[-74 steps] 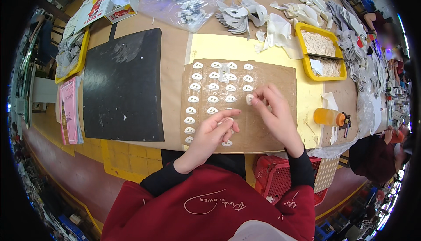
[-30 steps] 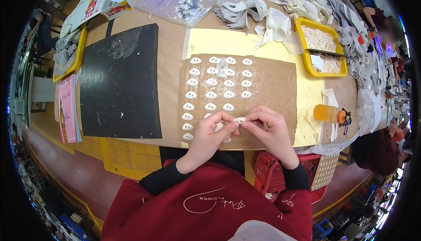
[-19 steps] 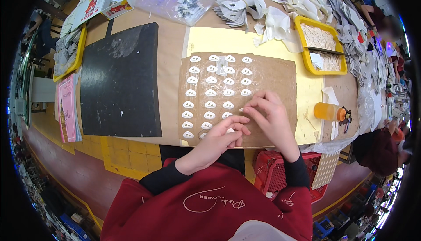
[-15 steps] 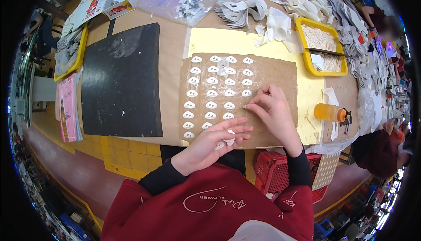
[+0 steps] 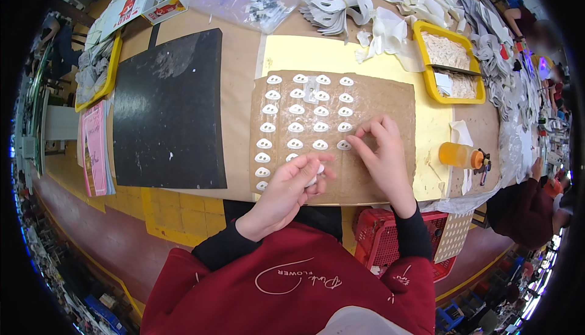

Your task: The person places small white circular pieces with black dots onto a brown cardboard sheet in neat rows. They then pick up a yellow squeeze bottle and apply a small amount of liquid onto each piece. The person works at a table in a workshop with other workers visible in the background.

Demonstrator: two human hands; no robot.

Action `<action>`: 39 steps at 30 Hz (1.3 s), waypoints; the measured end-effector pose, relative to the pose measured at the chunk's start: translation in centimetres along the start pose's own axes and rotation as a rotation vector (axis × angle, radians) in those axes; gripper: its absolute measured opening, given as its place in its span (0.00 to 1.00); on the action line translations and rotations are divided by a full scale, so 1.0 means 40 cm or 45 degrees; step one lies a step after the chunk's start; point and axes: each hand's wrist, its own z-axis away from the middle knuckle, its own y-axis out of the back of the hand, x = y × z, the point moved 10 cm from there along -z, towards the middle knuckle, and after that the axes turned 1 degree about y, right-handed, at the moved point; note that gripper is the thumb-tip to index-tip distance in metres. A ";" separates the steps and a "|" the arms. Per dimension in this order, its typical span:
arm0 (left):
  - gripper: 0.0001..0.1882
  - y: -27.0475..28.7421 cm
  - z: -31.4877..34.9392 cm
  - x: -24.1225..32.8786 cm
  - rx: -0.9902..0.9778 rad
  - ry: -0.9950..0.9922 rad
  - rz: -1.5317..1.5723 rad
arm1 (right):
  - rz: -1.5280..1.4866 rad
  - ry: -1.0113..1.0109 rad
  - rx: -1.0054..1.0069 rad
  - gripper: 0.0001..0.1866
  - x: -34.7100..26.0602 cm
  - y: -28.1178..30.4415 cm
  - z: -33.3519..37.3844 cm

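A brown cardboard sheet (image 5: 390, 100) lies on the table with several small white oval pieces (image 5: 296, 109) set on it in rows. My left hand (image 5: 291, 187) rests at the sheet's near edge, fingers curled around a few white pieces (image 5: 318, 169). My right hand (image 5: 381, 155) is over the sheet's right half, its fingertips pinching down at a white piece (image 5: 343, 145) at the end of a row.
A black foam mat (image 5: 167, 109) lies left of the sheet. Yellow trays (image 5: 448, 61) of white parts and an orange glue bottle (image 5: 460, 155) stand to the right. Piles of white cutouts (image 5: 332, 9) and a plastic bag sit at the back. Another person's sleeve (image 5: 524, 204) is at the right.
My hands met near the sheet's front edge, then parted. My right hand moved up to the end of a row; my left hand drew back to the near edge.
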 end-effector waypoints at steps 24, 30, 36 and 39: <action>0.18 -0.016 -0.011 0.010 0.069 -0.141 -0.150 | 0.061 0.448 -0.003 0.11 -0.139 0.016 0.099; 0.13 -0.010 -0.004 0.042 0.231 -0.368 -0.610 | -0.322 0.126 -0.100 0.09 -0.079 -0.009 0.103; 0.14 -0.016 -0.004 0.017 0.199 -0.334 -0.558 | -0.535 -0.223 -0.196 0.03 -0.008 -0.028 0.118; 0.18 -0.004 -0.011 0.001 0.115 -0.168 -0.219 | -0.451 -0.244 -0.144 0.02 0.010 -0.004 0.107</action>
